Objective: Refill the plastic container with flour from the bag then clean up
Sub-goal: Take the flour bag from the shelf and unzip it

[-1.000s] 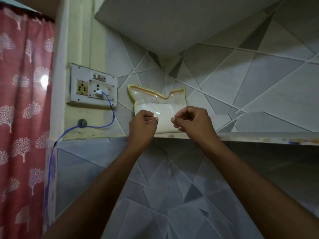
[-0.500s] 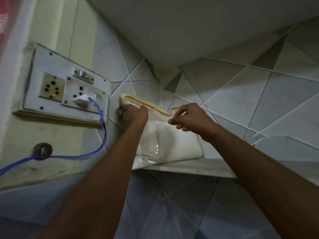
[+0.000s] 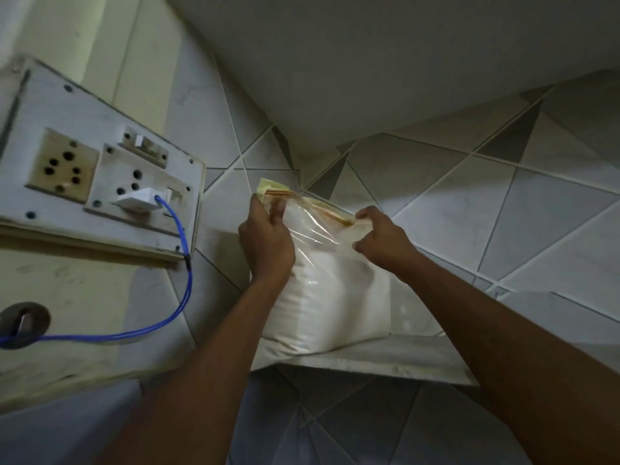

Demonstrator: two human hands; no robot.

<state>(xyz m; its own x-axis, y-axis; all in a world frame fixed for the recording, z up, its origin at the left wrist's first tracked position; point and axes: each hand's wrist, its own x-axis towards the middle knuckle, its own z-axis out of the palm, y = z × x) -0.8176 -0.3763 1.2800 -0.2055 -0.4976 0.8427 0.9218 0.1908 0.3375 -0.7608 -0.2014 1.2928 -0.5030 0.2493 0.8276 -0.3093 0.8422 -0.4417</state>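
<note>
A clear plastic bag of white flour (image 3: 330,303) with a yellow and orange zip strip along its top stands upright on a pale stone shelf (image 3: 385,360) in the tiled corner. My left hand (image 3: 266,241) pinches the top left corner of the bag. My right hand (image 3: 380,238) pinches the zip strip at the top right. The clear upper part of the bag is stretched between the two hands. No plastic container is in view.
A white switchboard (image 3: 100,182) with sockets and a plugged-in adapter (image 3: 137,202) hangs on the left wall; a blue cable (image 3: 181,263) loops down from it. Another slab (image 3: 335,62) overhangs close above the bag. Grey patterned tiles cover the walls.
The view has moved in closer to the shelf. Both hands have shifted up to the bag's top edge, and the bag now stands taller and nearer the shelf's front edge.
</note>
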